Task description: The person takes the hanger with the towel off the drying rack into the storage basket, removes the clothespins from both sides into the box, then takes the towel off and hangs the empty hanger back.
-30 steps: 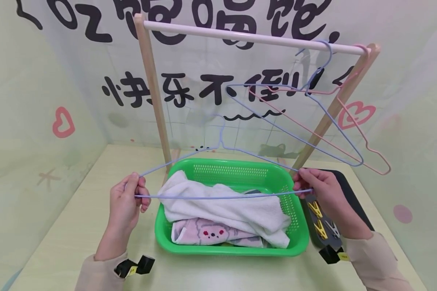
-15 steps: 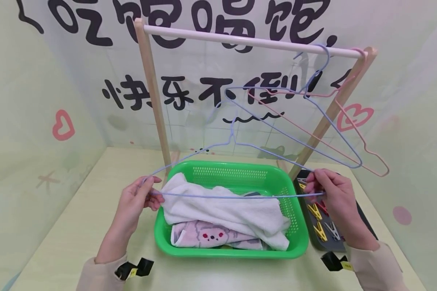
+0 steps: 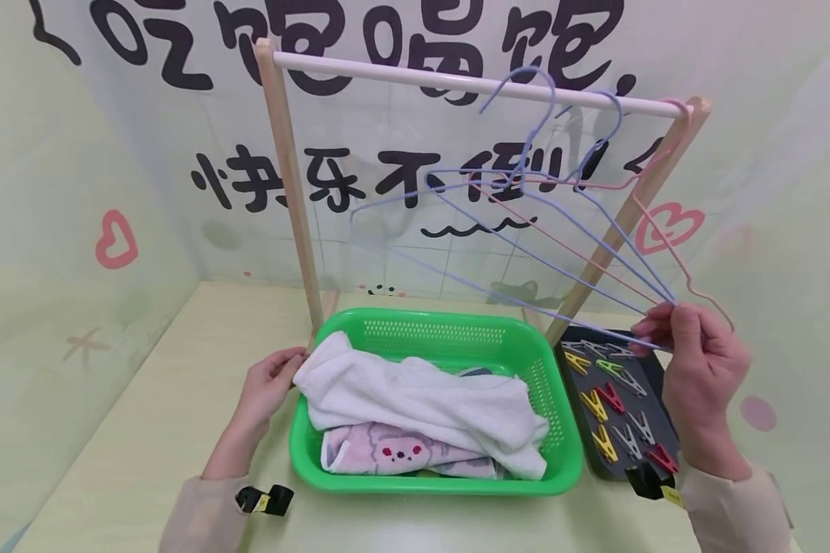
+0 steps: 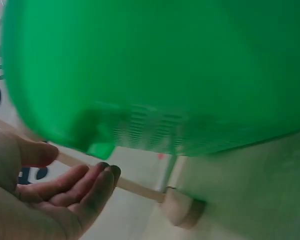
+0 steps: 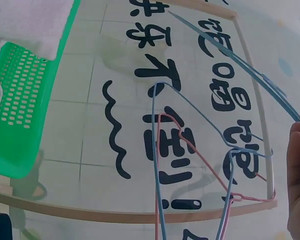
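Observation:
My right hand point(image 3: 705, 369) grips the right corner of a blue wire hanger point(image 3: 449, 276), raised at a slant above the basket. Its hook overlaps the white rod point(image 3: 401, 74) in the head view; whether it touches the rod I cannot tell. In the right wrist view the held hanger point(image 5: 230, 52) shows nearly edge-on. My left hand point(image 3: 270, 388) is beside the left rim of the green basket point(image 3: 429, 482), close to a white towel point(image 3: 422, 395). The left wrist view shows that hand point(image 4: 55, 195) with thumb and fingers apart, nothing between them.
Another blue hanger point(image 3: 512, 231) and a pink hanger point(image 3: 685, 265) hang at the rod's right end. A pink patterned towel point(image 3: 401, 449) lies in the basket. To the right, a dark tray point(image 3: 598, 461) holds several clothespins point(image 3: 603, 444). Wooden posts point(image 3: 287, 169) support the rod.
My left hand has let go of the hanger and dropped beside the basket. My right hand has carried the hanger up and right, its hook now at rod level.

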### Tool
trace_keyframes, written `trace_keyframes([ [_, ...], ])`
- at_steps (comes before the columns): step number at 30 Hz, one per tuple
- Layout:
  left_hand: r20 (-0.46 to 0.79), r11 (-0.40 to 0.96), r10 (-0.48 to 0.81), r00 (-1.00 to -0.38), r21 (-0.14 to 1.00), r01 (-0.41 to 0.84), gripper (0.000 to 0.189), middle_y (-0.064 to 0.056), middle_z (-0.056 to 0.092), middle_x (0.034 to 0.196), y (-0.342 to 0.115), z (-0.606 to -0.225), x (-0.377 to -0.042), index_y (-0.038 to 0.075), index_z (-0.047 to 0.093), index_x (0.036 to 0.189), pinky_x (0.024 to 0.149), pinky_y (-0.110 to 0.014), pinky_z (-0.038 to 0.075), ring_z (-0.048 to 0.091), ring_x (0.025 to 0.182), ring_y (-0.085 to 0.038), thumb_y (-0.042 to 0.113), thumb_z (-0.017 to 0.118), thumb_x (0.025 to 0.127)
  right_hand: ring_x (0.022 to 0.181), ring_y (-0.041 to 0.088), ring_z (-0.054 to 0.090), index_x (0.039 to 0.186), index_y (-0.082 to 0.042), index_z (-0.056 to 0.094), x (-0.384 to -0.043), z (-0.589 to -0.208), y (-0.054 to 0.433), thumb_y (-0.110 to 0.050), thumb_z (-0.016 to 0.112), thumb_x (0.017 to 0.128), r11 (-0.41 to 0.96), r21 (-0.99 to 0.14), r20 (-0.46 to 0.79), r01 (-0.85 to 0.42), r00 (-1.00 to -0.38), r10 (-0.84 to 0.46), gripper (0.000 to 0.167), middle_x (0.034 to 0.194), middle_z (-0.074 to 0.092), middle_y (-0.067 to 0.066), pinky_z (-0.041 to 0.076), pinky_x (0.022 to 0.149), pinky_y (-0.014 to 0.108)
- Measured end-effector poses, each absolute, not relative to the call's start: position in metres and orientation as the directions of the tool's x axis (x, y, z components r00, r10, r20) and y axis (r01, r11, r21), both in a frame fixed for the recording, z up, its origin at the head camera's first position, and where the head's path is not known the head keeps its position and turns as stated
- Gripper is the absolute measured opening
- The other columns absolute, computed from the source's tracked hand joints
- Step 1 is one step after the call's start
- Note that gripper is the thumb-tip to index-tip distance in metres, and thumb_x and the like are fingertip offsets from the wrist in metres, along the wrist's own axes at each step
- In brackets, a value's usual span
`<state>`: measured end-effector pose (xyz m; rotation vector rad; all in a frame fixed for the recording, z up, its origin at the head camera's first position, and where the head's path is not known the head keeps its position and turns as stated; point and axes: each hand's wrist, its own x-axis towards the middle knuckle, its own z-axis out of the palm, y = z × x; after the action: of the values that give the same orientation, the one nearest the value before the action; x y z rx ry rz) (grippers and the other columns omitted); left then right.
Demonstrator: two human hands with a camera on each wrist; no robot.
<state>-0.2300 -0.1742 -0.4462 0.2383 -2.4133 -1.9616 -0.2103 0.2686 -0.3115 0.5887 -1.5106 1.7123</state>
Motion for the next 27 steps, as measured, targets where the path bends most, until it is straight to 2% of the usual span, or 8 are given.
trace_keyframes([
  [5, -0.155, 0.114, -0.08, -0.985, 0.98, -0.163, 0.049, -0.019, 0.051, 0.131, -0.173, -0.456, -0.242, -0.008, 0.043, 0.134, 0.08, -0.012, 0.046, 0.052, 0.089, 0.009, 0.029, 0.041, 0.101, 0.057, 0.015, 0.064, 0.079, 0.027, 0.055, -0.218, -0.306, 0.268, 0.008, 0.048, 0.09, 0.058, -0.547, 0.807, -0.835, -0.507, 0.304, 0.023, 0.07, 0.066, 0.013, 0.054, 0.056, 0.018],
  [10, -0.14, 0.085, -0.04, -0.989, 0.986, -0.143, 0.048, -0.022, 0.049, 0.132, -0.172, -0.46, -0.252, -0.01, 0.04, 0.135, 0.077, -0.012, 0.046, 0.054, 0.09, 0.007, 0.022, 0.045, 0.1, 0.053, 0.016, 0.063, 0.077, 0.028, 0.054, -0.223, -0.303, 0.27, 0.007, 0.05, 0.09, 0.062, -0.519, 0.805, -0.852, -0.463, 0.372, 0.025, 0.067, 0.066, 0.015, 0.053, 0.051, 0.019],
  [13, -0.11, 0.09, -0.007, -0.994, 0.99, -0.11, 0.047, -0.025, 0.041, 0.139, -0.172, -0.464, -0.257, -0.008, 0.037, 0.138, 0.081, -0.009, 0.044, 0.052, 0.109, -0.006, 0.018, 0.046, 0.1, 0.052, 0.015, 0.063, 0.077, 0.029, 0.054, -0.225, -0.301, 0.272, 0.007, 0.05, 0.09, 0.087, -0.519, 0.807, -0.85, -0.454, 0.377, 0.025, 0.067, 0.066, 0.015, 0.053, 0.051, 0.018],
  [16, -0.087, 0.071, 0.019, -0.996, 0.994, -0.085, 0.048, -0.023, 0.035, 0.144, -0.172, -0.467, -0.262, -0.006, 0.032, 0.141, 0.085, -0.008, 0.041, 0.04, 0.126, -0.021, 0.016, 0.045, 0.1, 0.052, 0.014, 0.063, 0.078, 0.029, 0.054, -0.228, -0.299, 0.27, 0.007, 0.05, 0.09, 0.101, -0.524, 0.811, -0.846, -0.458, 0.365, 0.025, 0.067, 0.066, 0.014, 0.053, 0.051, 0.018],
  [19, -0.075, 0.039, 0.033, -0.997, 0.996, -0.074, 0.048, -0.022, 0.032, 0.146, -0.172, -0.469, -0.264, -0.005, 0.029, 0.143, 0.086, -0.008, 0.041, 0.033, 0.13, -0.028, 0.014, 0.043, 0.101, 0.053, 0.013, 0.063, 0.077, 0.029, 0.053, -0.23, -0.298, 0.267, 0.008, 0.05, 0.09, 0.105, -0.524, 0.816, -0.845, -0.462, 0.347, 0.024, 0.067, 0.067, 0.012, 0.053, 0.051, 0.017],
  [23, -0.076, 0.02, 0.033, -0.997, 0.997, -0.075, 0.048, -0.02, 0.03, 0.147, -0.171, -0.469, -0.265, -0.004, 0.028, 0.143, 0.086, -0.007, 0.04, 0.033, 0.131, -0.025, 0.013, 0.041, 0.101, 0.055, 0.011, 0.064, 0.077, 0.028, 0.052, -0.23, -0.299, 0.263, 0.009, 0.048, 0.09, 0.137, -0.526, 0.825, -0.84, -0.464, 0.324, 0.024, 0.068, 0.067, 0.009, 0.053, 0.052, 0.016],
  [27, -0.08, 0.004, 0.021, -0.997, 0.997, -0.08, 0.047, -0.02, 0.032, 0.147, -0.17, -0.468, -0.264, -0.004, 0.03, 0.143, 0.086, -0.008, 0.041, 0.044, 0.12, -0.007, 0.012, 0.042, 0.101, 0.057, 0.01, 0.064, 0.079, 0.028, 0.053, -0.232, -0.303, 0.264, 0.008, 0.049, 0.091, 0.189, -0.532, 0.831, -0.825, -0.467, 0.301, 0.024, 0.07, 0.067, 0.007, 0.053, 0.054, 0.015],
])
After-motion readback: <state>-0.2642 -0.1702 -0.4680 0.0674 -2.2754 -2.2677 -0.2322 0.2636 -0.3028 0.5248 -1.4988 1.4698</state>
